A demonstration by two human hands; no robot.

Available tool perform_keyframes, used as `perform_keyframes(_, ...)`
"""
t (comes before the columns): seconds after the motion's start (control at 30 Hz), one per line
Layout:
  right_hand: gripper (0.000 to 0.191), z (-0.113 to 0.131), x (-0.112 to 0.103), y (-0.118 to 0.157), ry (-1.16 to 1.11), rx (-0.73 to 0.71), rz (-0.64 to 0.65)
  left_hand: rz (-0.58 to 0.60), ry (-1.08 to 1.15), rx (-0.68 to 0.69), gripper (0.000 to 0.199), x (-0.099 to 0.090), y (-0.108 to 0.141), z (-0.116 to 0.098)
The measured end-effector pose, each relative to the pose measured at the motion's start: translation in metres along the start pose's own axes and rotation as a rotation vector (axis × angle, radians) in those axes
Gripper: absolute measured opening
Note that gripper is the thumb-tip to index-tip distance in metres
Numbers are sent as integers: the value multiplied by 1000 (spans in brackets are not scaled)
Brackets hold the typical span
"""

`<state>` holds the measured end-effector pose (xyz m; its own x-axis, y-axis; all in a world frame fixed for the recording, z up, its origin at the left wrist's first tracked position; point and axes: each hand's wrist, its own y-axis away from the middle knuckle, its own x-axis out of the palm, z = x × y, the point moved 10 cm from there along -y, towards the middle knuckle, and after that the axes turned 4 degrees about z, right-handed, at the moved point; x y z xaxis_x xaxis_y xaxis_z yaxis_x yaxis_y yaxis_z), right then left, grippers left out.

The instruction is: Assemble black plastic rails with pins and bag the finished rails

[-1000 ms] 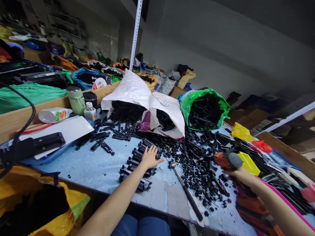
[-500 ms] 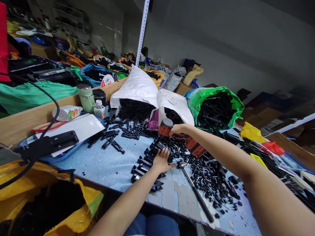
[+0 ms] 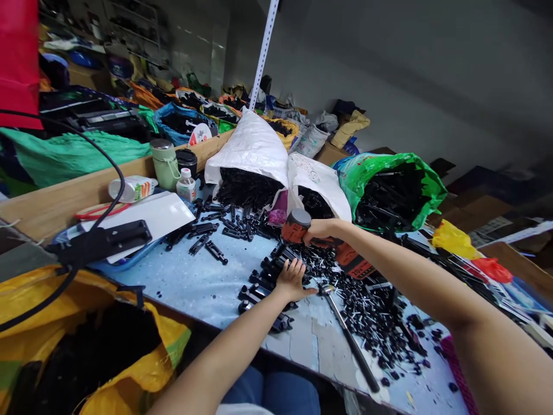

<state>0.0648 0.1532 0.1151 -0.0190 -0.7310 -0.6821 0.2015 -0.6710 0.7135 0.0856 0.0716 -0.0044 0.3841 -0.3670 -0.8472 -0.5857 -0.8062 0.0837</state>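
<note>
My right hand (image 3: 320,230) is wrapped round the handle of an orange and black cordless drill (image 3: 295,226), held over the row of parts. Beneath the drill, my left hand (image 3: 292,281) lies with fingers spread on a row of black parts (image 3: 259,291). Just right of that hand, a long ratchet wrench (image 3: 352,343) rests on the table. A heap of screws and small black pieces (image 3: 367,311) spreads to its right. Whatever touches the drill's tip is hidden.
White sacks (image 3: 250,153) and a green sack (image 3: 352,187) of black parts stand at the back. Loose black links (image 3: 216,252) lie left of centre. A green flask (image 3: 165,164), a bottle (image 3: 186,186) and a tray (image 3: 108,265) are at the left, above a yellow sack (image 3: 173,340).
The whole view has shifted, so most things appear further right. My right hand still holds the drill, and my left hand stays spread on the parts.
</note>
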Motion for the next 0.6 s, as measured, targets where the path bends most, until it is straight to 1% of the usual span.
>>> perform_keyframes(0.07,1,6,4,2,7,-15,16,-8,-14,-4,86,0,-1,0)
perform_keyframes(0.13,5,11,7,-1,25,-23,33,-8,-19,-10,86,1,-3,1)
perform_keyframes(0.23,7,16,14,-5,59,-12,56,18,-17,-7,88,1,-6,-1)
perform_keyframes(0.3,8,19,18,-4,77,-4,60,41,-17,-8,86,0,-2,-2)
perform_keyframes(0.37,8,23,22,3,85,-19,52,64,-17,-12,84,3,11,-1)
perform_keyframes(0.43,4,28,25,12,80,-52,42,47,-10,-15,84,5,31,1)
perform_keyframes(0.53,4,35,31,21,56,-101,40,-56,4,-33,86,5,65,7)
perform_keyframes(0.6,4,39,36,21,47,-114,52,-96,7,-44,87,5,79,10)
